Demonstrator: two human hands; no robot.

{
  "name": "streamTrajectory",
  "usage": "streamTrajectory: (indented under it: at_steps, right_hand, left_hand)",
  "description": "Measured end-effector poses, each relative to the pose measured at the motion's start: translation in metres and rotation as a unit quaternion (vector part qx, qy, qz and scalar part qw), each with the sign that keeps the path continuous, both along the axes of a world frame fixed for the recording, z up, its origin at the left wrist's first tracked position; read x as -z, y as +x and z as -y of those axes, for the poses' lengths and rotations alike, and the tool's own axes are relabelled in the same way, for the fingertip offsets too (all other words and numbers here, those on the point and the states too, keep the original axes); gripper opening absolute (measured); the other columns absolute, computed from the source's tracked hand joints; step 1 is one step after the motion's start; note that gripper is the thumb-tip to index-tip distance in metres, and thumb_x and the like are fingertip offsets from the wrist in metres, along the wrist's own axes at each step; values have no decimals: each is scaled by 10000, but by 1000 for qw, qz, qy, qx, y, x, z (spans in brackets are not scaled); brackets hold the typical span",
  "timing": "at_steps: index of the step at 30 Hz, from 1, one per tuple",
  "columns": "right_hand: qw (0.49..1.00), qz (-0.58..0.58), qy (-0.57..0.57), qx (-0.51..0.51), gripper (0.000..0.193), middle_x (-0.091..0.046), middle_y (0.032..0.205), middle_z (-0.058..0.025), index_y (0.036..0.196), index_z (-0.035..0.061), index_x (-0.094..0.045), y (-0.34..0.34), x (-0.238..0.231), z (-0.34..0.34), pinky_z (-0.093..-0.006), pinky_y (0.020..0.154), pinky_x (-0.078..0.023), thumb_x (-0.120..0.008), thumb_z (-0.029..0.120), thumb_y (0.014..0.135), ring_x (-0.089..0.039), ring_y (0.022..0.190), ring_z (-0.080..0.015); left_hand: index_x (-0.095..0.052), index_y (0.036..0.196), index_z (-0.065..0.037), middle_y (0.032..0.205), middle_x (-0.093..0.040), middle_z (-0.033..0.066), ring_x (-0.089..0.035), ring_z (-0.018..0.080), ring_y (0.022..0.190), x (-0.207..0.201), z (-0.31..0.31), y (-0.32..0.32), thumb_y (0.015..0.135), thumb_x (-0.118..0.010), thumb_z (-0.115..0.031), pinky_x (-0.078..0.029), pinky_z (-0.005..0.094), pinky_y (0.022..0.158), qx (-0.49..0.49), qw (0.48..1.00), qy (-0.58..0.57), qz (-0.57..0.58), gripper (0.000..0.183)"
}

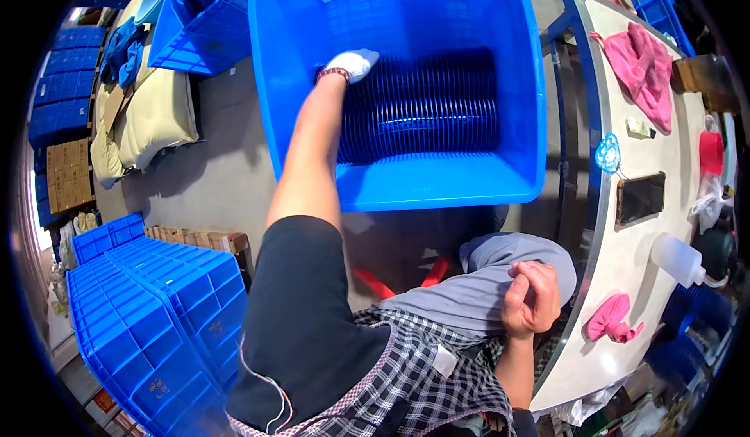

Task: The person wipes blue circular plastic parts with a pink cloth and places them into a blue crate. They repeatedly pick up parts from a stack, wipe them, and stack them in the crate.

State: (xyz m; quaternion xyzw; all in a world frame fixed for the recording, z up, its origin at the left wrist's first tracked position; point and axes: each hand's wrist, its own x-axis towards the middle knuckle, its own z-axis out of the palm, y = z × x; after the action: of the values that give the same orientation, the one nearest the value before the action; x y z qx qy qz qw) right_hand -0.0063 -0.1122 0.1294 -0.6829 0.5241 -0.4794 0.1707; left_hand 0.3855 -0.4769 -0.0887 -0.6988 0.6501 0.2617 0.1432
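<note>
My left hand point(355, 64), in a white glove, reaches down into a big blue plastic bin point(437, 183) and rests on the top left of a dense row of dark blue ribbed parts point(426, 113) stacked inside it. Whether the fingers grip one of the parts cannot be told. My right hand point(531, 296), bare, is closed into a loose fist on my grey-clad knee, beside the rim of the table point(598, 226). Nothing shows inside that fist.
A pale curved table on the right carries a pink cloth point(644, 66), a dark phone point(641, 197), a white squeeze bottle point(678, 259) and a small pink rag point(613, 320). Stacked blue crates point(148, 304) stand at lower left. More crates and cream sacks point(152, 109) lie at upper left.
</note>
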Motion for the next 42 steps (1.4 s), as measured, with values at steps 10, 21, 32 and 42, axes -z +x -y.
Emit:
streamTrajectory:
  at_steps: [10,21,32,42]
  right_hand:
    - [1000,-24,1,2,196,-680,799,-139,951,-38,-679,3,4,5,-352,579,-528,-650,-61,759,-660,651,-276]
    - [1000,-18,-14,20,216,-678,804,-137,960,-18,-675,-10,-5,1,-339,578,-522,-663,-96,759,-652,647,-267]
    - [999,46,9,26,127,-675,886,-113,1000,-6,-680,-45,-2,-37,-302,662,-526,-648,-52,886,-650,727,-204]
    - [861,-172,20,478,532,-540,1330,-152,1363,13,-534,-223,23,-219,-422,1048,-435,-751,193,912,-514,1248,-303]
  left_hand:
    - [-618,1258,-59,1226,-654,138,-587,310,1164,0,-25,-187,995,-461,-497,-405,444,997,127,959,-247,-62,534]
    - [-455,1492,-140,1531,-441,153,-391,355,1404,-19,-117,-130,944,-611,-443,-235,561,1177,242,893,-377,-50,645]
    - [-632,1343,-28,1362,-634,201,-584,373,1285,-90,-206,-103,971,-501,-531,-438,446,1084,62,981,179,-40,640]
    - [-703,1119,-17,1089,-724,162,-693,340,1013,-199,-431,-229,935,-647,-139,-554,424,894,139,850,-264,-433,228]
